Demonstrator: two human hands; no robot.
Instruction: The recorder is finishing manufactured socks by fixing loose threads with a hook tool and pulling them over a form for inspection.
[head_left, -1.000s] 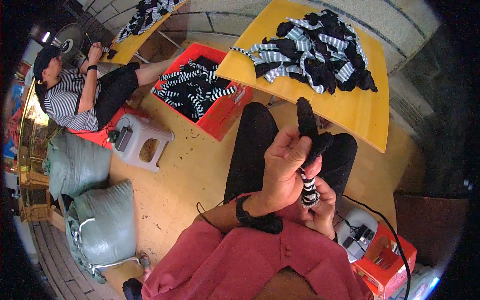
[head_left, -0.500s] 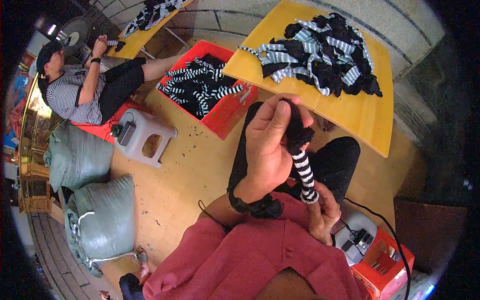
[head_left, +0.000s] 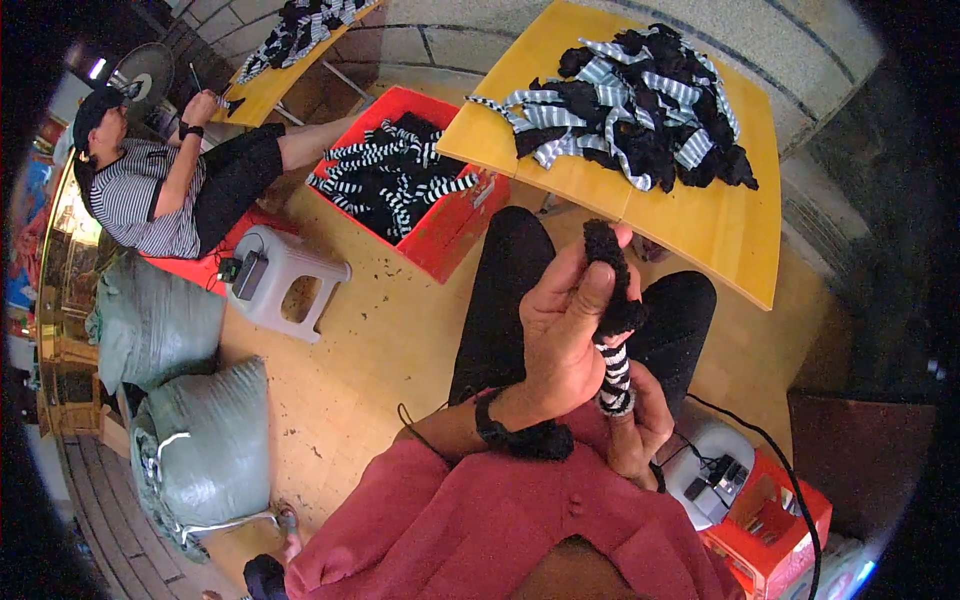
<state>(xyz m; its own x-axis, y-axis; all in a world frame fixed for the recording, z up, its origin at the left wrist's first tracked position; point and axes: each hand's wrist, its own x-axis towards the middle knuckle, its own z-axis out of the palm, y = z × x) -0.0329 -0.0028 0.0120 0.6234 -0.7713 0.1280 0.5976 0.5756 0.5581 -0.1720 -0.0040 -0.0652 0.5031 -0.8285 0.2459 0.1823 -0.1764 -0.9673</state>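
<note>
A sock-like knit piece with black-and-white stripes and a fuzzy black end is upright over my lap. My left hand is closed round its black part, the thumb pressed on the front and the black tip sticking up above it. Below, my right hand grips the white-edged cuff at the striped end. Some of its fingertips are hidden by the cuff. Just beyond my hands is a yellow table bearing a heap of similar striped and black knit pieces.
A red bin of striped knit pieces stands ahead-left. Further left, a person sits by another yellow table, near a grey stool. Green sacks lie at left. At lower right are a red crate and a black cable.
My hands have shifted slightly right with the knit piece, my left hand also moving down. Its striped part looks shorter and more bunched between them, while the black end stands straighter.
</note>
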